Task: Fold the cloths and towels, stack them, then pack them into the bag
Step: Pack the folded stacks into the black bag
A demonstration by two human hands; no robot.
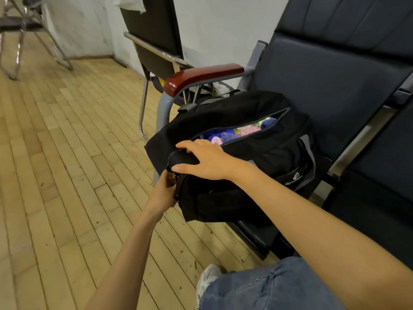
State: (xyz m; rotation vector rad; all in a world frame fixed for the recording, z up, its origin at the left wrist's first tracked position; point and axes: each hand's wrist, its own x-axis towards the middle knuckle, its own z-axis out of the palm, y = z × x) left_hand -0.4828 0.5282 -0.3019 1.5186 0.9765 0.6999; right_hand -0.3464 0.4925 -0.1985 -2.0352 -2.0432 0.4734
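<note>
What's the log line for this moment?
bag: on seat, zip partly open | cloths: inside | left hand: grips bag end | right hand: rests on bag

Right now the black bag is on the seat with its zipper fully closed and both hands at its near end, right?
Not quite: the head view shows the zipper open, with coloured cloths visible inside. The rest holds: the black bag is on the seat, the right hand rests on its near end and the left hand pinches the corner there.

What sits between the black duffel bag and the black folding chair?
Head view: a reddish-brown wooden armrest, between the black duffel bag and the black folding chair.
</note>
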